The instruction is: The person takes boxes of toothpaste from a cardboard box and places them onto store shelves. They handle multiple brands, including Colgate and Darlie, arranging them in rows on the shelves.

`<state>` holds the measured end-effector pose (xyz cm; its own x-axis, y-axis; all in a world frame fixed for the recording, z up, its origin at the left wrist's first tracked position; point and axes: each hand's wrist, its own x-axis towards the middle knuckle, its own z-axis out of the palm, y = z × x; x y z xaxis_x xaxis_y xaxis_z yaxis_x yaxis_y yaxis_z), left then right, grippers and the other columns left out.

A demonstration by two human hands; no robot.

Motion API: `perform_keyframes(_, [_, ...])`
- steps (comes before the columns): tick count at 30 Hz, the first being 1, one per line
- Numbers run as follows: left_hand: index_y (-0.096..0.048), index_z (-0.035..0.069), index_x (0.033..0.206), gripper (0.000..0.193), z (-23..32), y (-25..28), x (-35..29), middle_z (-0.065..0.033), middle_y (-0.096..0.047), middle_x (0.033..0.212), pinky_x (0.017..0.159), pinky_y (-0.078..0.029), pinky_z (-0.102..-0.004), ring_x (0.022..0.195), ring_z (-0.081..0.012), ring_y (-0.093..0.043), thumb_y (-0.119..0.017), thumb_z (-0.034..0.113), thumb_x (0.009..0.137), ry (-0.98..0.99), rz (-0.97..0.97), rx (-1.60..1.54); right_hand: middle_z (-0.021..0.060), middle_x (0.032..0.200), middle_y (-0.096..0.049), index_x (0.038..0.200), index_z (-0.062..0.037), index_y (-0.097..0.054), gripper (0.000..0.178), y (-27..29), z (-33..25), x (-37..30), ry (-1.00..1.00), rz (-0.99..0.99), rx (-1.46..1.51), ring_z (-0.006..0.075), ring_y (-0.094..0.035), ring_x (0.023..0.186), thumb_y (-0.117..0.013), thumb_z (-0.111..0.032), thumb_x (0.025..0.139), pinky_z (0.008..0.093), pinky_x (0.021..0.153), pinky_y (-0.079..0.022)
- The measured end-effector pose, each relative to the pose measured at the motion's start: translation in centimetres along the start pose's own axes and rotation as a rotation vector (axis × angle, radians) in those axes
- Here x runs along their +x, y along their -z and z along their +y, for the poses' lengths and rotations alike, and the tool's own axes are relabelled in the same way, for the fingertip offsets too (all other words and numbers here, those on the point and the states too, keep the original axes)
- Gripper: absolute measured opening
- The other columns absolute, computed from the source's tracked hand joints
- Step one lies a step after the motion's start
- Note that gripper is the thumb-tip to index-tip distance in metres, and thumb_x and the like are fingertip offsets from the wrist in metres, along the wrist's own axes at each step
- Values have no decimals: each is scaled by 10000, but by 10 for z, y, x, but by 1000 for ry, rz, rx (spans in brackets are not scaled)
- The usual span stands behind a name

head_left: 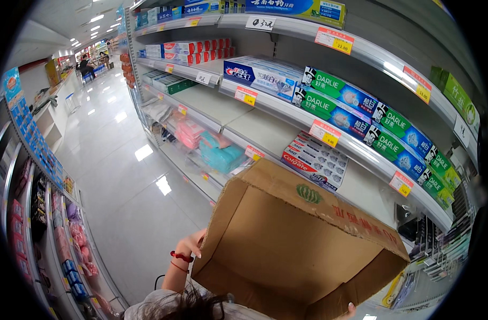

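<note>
Cardboard box (292, 229) in hand, we seem to be steadying it: left fingers (196, 246) pinch its edge, right fingers (351, 307) we cannot tell; moving it calls for both.

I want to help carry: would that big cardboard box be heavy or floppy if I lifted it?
The box is probably light for its size: its walls look thin, and only cardboard shows inside. It should feel fairly stiff, since its sides look flat. Its rough edges might bend, though.
</note>
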<state>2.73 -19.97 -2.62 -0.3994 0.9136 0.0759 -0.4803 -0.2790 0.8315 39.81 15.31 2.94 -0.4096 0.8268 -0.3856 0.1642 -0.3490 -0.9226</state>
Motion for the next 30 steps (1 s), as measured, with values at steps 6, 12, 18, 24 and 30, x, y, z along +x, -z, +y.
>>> perform_keyframes(6, [-465,-88,1206,857,-18,-26,-21,-124,-531,1215,920,-385,-324,1096,-210,-490,-820,72,443,-178,41,-43,88,806,-593,872,25,-582,333,9,-8,8,5,-32,-17,232,-564,763,-592,-154,592,322,689,-454])
perform_keyframes(12, [-442,-90,1225,889,-37,-47,-47,-123,-516,1230,935,-373,-326,1118,-214,-472,-769,29,407,-139,220,-23,91,809,-594,874,25,-582,334,17,-13,10,22,-51,-35,234,-566,772,-593,-155,593,322,696,-456])
perform_keyframes(18, [-457,-96,1206,717,-61,-66,-65,-159,-533,1198,917,-396,-339,1087,-257,-503,-689,16,537,-204,648,-181,93,811,-594,875,24,-582,334,20,-10,8,43,-52,-39,236,-567,780,-593,-157,594,323,702,-458])
perform_keyframes(24, [-463,-92,1197,646,-35,-48,-23,-164,-535,1190,906,-398,-328,1073,-257,-511,-652,21,590,-170,358,-182,96,813,-595,876,24,-581,335,6,-12,7,33,-68,-21,239,-568,789,-593,-158,595,323,709,-459])
perform_keyframes(30, [-418,-79,1236,739,-25,-54,36,-151,-500,1232,942,-357,-322,1119,-242,-466,-664,26,548,-18,306,-151,99,815,-595,878,24,-581,336,-5,-22,11,11,-70,-24,241,-570,797,-593,-159,596,324,715,-461])
